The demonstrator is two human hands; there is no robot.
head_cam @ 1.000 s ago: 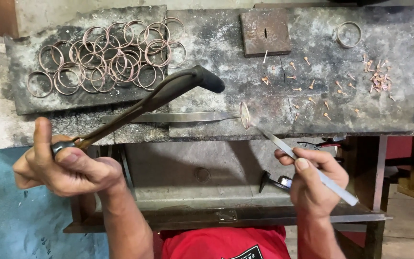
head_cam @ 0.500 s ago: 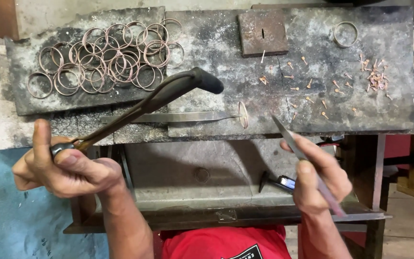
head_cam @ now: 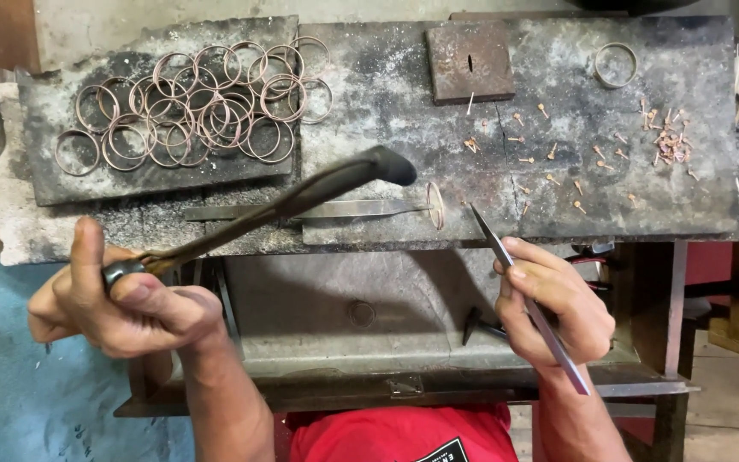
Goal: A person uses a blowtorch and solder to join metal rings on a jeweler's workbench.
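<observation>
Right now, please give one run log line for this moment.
left hand: holds torch | right hand: holds tweezers | single ring: upright, clamped at bench edge

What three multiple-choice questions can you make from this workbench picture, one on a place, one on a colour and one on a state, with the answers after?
1. Where does the heap of metal rings lie?
A. on the dark slab at the bench's far left
B. on the floor
C. in the right hand

2. What colour is the person's shirt?
A. green
B. red
C. white

3. How is the long torch held?
A. lying loose on the bench
B. gripped in the left hand
C. gripped by both hands

Answers: 1 A, the rings overlap on the slab. 2 B, red cloth shows at the bottom edge. 3 B, only the left hand closes on its handle; the right hand holds tweezers.
</observation>
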